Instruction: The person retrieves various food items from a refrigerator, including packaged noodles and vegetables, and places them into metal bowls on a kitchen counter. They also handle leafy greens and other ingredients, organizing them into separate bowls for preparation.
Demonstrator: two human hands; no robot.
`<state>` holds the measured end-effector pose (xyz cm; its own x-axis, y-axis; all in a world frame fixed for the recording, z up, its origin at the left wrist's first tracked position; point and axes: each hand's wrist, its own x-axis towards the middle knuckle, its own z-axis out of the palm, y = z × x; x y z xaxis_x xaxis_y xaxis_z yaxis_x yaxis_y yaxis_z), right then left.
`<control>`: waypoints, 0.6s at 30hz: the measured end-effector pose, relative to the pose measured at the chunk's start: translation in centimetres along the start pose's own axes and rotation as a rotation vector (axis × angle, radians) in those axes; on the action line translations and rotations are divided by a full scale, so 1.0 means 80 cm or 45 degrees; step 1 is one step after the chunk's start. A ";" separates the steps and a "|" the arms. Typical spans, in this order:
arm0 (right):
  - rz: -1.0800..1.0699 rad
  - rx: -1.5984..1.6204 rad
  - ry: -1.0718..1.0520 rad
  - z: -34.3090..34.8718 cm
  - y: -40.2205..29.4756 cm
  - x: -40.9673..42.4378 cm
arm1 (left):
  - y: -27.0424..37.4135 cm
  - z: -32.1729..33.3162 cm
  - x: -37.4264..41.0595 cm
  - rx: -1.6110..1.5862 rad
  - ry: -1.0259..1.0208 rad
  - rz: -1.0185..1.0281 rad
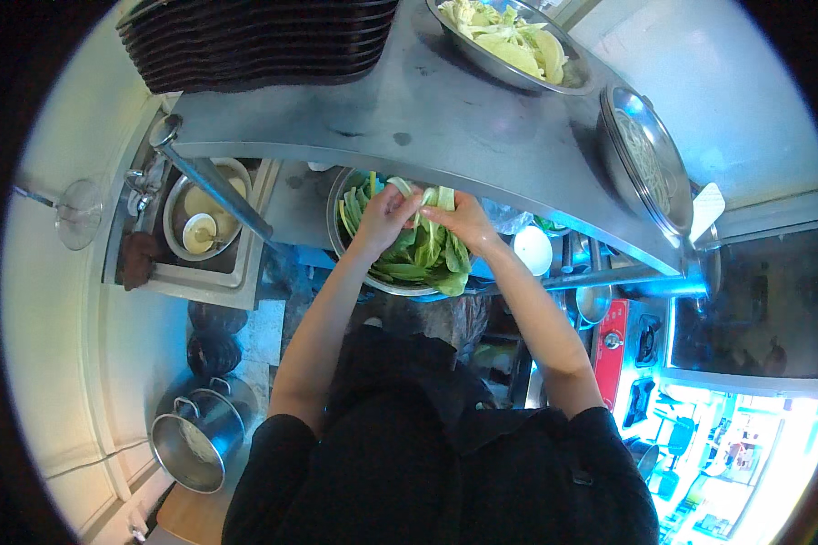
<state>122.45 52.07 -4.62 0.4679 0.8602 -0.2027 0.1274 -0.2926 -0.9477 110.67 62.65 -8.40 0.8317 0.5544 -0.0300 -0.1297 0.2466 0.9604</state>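
Observation:
Both of my hands are over a round metal bowl (334, 225) heaped with green leafy vegetables (426, 255). My left hand (386, 216) grips one end of a pale green stalk (401, 185) between thumb and fingers. Close beside it, my right hand (465, 219) pinches another pale stalk piece (443, 199), its thumb tip almost meeting the left. Whether the two pieces are joined, I cannot tell. Leaves hang below the hands, and the shelf edge passes just above them, hiding the bowl's far side.
A metal shelf (395, 119) juts over the bowl, bearing black stacked trays (259, 48), a bowl of cabbage leaves (518, 75) and stacked bowls (627, 163). At left is a sink (245, 259) holding a basin (170, 218); at right, a red-fronted gas stove (612, 361). A steel pot (191, 449) stands lower left.

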 end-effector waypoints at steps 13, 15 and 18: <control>0.263 0.676 -0.098 -0.005 0.007 -0.005 | -0.033 0.007 0.004 0.083 0.046 0.120; 0.252 0.678 -0.082 -0.005 0.010 -0.004 | -0.032 -0.008 0.005 0.235 0.027 -0.011; 0.279 0.755 -0.055 -0.010 0.011 -0.001 | -0.014 -0.013 0.001 -0.155 0.189 -0.247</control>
<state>123.23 51.44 -5.25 0.3910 0.8262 -0.4056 -0.4795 -0.1933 -0.8560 110.33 63.23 -9.79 0.7602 0.5957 -0.2594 -0.0471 0.4487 0.8924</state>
